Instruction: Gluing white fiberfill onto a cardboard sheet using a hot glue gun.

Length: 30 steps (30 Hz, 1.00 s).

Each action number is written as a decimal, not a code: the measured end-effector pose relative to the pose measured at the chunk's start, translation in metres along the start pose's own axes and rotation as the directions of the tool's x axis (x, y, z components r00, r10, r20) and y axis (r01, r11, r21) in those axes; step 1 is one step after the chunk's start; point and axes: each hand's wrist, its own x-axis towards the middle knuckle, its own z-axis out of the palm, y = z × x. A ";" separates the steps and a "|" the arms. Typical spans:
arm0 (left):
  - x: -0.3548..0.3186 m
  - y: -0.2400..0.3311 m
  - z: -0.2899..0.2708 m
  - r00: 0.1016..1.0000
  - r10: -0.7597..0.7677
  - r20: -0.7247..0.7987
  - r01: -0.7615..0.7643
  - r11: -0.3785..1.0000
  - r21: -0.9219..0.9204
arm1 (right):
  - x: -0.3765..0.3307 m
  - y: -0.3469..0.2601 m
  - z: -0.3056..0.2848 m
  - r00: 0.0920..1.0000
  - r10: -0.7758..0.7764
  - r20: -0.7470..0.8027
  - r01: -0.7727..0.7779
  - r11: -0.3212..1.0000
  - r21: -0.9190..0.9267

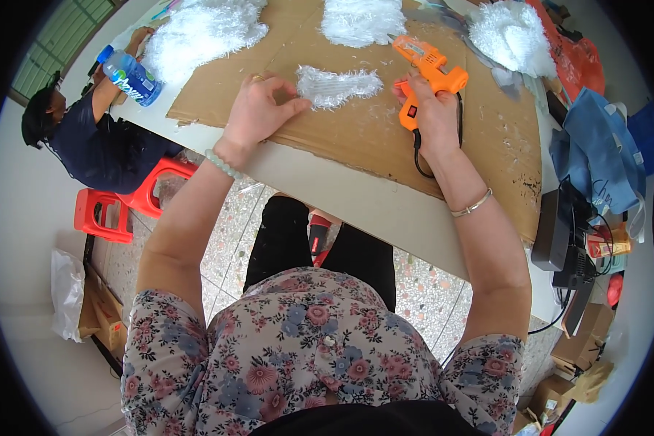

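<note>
A small white fuzzy strip (338, 85) lies on a brown cardboard sheet (370, 138) that covers the table. My left hand (258, 107) rests on the cardboard with its fingertips pressing the strip's left end. My right hand (430, 110) grips an orange glue gun (429, 69) by the handle, its nozzle pointing up and left, just right of the strip. A black cord (418, 156) hangs from the gun's handle.
Piles of white fluffy material (200, 33) (360, 18) (512, 36) lie along the far side. A plastic water bottle (129, 76) lies at the table's left corner. Another person (87, 138) sits at left by red stools (102, 214). Blue bags (596, 152) and black devices (559, 232) are at right.
</note>
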 end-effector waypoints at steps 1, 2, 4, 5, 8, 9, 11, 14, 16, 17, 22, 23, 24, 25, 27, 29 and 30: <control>-0.001 0.003 0.004 0.997 0.081 -0.004 -0.080 0.991 0.111 | 0.000 0.000 0.000 1.000 -0.005 0.001 0.005 1.000 -0.005; 0.000 0.006 0.006 0.997 0.079 -0.006 -0.078 0.991 0.109 | 0.000 0.000 0.001 1.000 -0.005 0.003 0.005 1.000 -0.008; 0.005 0.011 0.011 0.969 0.244 -0.044 -0.235 0.961 0.144 | -0.001 0.000 0.003 1.000 0.012 -0.008 -0.011 1.000 0.015; 0.007 0.013 0.014 0.969 0.245 -0.047 -0.236 0.961 0.144 | -0.002 0.000 0.003 1.000 0.009 -0.007 -0.009 1.000 0.014; 0.013 0.014 0.023 0.958 0.286 -0.017 -0.278 0.944 0.176 | -0.002 0.002 0.002 1.000 0.001 -0.008 -0.001 1.000 -0.003; 0.015 0.014 0.024 0.957 0.290 0.015 -0.285 0.928 0.241 | -0.001 0.003 0.002 1.000 0.010 -0.010 -0.010 1.000 0.004; 0.020 0.016 0.023 0.955 0.292 0.050 -0.293 0.906 0.304 | -0.001 0.002 0.001 1.000 0.020 -0.013 -0.020 1.000 0.012; 0.026 0.020 0.020 0.970 0.135 0.203 -0.193 0.935 0.298 | -0.001 0.002 0.002 1.000 0.004 -0.007 -0.004 1.000 -0.024; 0.028 0.012 0.022 0.988 0.155 0.026 -0.156 0.944 0.292 | -0.001 0.001 0.004 1.000 0.008 -0.010 -0.008 1.000 0.018; 0.030 0.012 0.021 0.987 0.156 0.027 -0.157 0.944 0.291 | -0.001 0.002 0.004 1.000 0.008 -0.012 -0.008 1.000 0.018; 0.043 0.000 0.021 0.983 -0.098 0.153 0.088 0.993 0.074 | -0.001 0.002 0.001 1.000 0.010 -0.002 -0.010 0.999 -0.035; 0.043 -0.007 0.024 0.984 -0.099 0.151 0.088 0.993 0.074 | -0.001 0.002 0.001 1.000 0.009 0.000 -0.009 0.999 -0.035; 0.043 -0.013 0.027 0.993 -0.004 0.118 -0.009 0.994 0.106 | -0.001 0.003 0.002 1.000 -0.001 0.004 0.001 0.999 -0.035; 0.044 -0.020 0.030 0.992 0.092 0.087 -0.104 0.985 0.141 | -0.001 0.003 0.003 1.000 -0.011 0.009 0.011 0.999 -0.036; 0.047 -0.020 0.034 0.996 0.081 0.023 -0.083 0.993 0.079 | -0.001 0.003 0.003 1.000 -0.003 0.005 0.003 1.000 -0.030; 0.051 -0.018 0.033 0.997 0.066 -0.040 -0.066 0.998 0.016 | -0.001 0.003 0.002 1.000 0.004 0.002 -0.004 1.000 -0.023; 0.055 -0.016 0.030 0.997 -0.072 -0.016 0.071 0.996 -0.045 | -0.001 0.003 0.001 1.000 -0.001 -0.003 0.001 1.000 -0.029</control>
